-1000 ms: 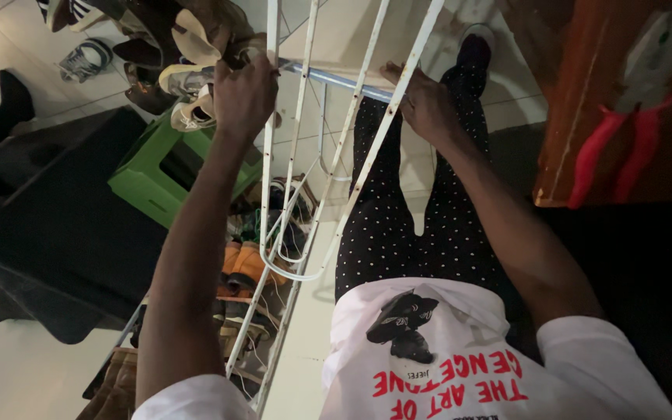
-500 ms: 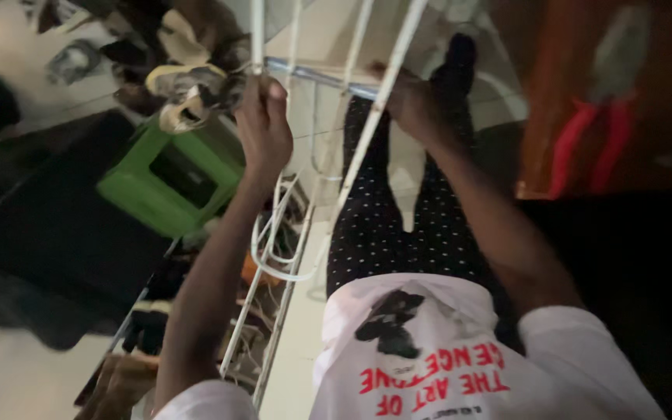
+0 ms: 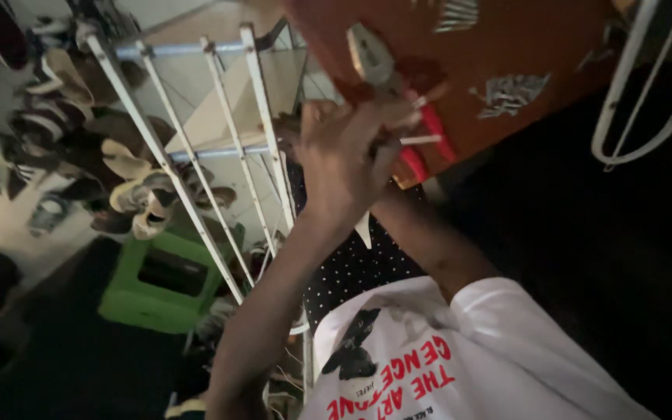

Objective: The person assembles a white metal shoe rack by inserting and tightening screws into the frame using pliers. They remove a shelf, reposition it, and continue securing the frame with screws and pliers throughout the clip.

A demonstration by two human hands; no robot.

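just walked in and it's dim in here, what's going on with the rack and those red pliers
A person in a white printed shirt is reaching to the red-handled pliers lying on a brown wooden surface. One hand is at the handles; which hand it is, and whether it has closed on them, is blurred. Beside it stands a white metal rack, with a heap of shoes and a green crate past it.

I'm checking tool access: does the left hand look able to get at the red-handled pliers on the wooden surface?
Probably yes. The left hand is raised right at the pliers, overlapping their red handles, with nothing between them; whether it already grips them is unclear.
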